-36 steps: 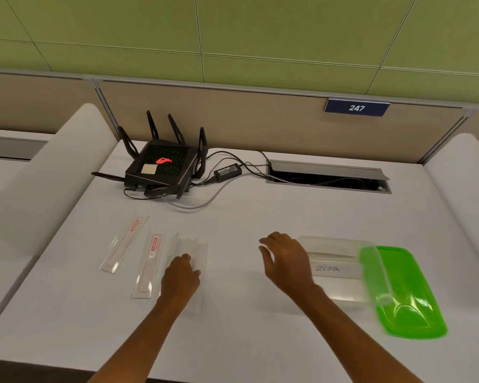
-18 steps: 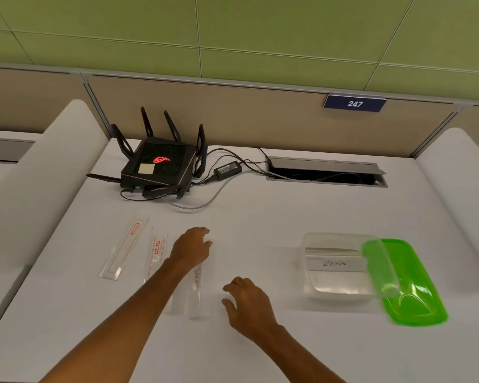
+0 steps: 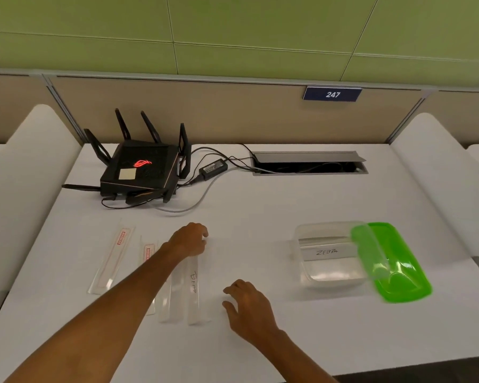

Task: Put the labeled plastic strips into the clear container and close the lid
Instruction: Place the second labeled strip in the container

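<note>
Several clear plastic strips lie on the white desk. One with a red label [image 3: 111, 258] is at the left, a second red-labelled one [image 3: 148, 254] runs partly under my left forearm, and a handwritten strip [image 3: 195, 291] lies beside a plain one [image 3: 172, 297]. My left hand [image 3: 190, 240] rests with curled fingers on the far end of the handwritten strip. My right hand [image 3: 248, 305] hovers open just right of the strips, holding nothing. The clear container [image 3: 329, 280] stands at the right with a strip marked "ZEBRA" [image 3: 327, 251] inside. Its green lid [image 3: 396, 269] leans on the container's right rim.
A black router [image 3: 141, 170] with antennas and a power adapter [image 3: 213, 168] with cables sit at the back left. A cable slot [image 3: 307, 163] is sunk in the desk at the back. White partitions flank both sides.
My right hand pulled back from beside the container to the near middle, next to the strips. My left hand reached forward onto the far end of the handwritten strip.
</note>
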A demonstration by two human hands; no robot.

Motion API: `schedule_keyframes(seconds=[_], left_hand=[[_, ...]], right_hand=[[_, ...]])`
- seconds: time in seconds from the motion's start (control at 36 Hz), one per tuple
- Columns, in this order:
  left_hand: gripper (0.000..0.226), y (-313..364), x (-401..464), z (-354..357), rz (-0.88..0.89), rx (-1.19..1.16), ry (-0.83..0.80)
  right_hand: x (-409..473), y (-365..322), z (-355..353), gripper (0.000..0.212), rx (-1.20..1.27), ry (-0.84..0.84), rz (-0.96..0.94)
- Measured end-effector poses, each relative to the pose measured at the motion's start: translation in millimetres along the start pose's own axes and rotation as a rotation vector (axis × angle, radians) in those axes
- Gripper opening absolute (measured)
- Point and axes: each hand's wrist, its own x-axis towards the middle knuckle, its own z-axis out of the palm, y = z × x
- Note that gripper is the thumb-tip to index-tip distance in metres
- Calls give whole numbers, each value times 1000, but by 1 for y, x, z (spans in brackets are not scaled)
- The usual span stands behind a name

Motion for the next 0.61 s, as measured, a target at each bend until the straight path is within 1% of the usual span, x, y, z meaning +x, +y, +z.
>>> schedule_keyframes(seconds=[0.11,0.19,0.25,0.39,0.47,0.53,0.61], left_hand=[[36,1,-1,-4,16,-2,-32],[38,4,-1,-9,35,-19,-57],[39,9,-2,-14,50,-32,-67],[39,26,-9,-26,74,-47,-57],[41,39,-15,-31,63,-57,-37],[44,47,-20,-34,55,-69,-17],[50,58,-28,-40,31,-113,22]], right_hand=[[1,0,1,33,15,11,35],[2,-2,3,39,56,16,86],[3,-6,4,49,104,3,139],[11,-17,4,85,258,-81,302],[16,-23,2,100,349,-103,363],[18,-24,0,103,403,-87,387],[19,-21,-7,101,421,-50,391]])
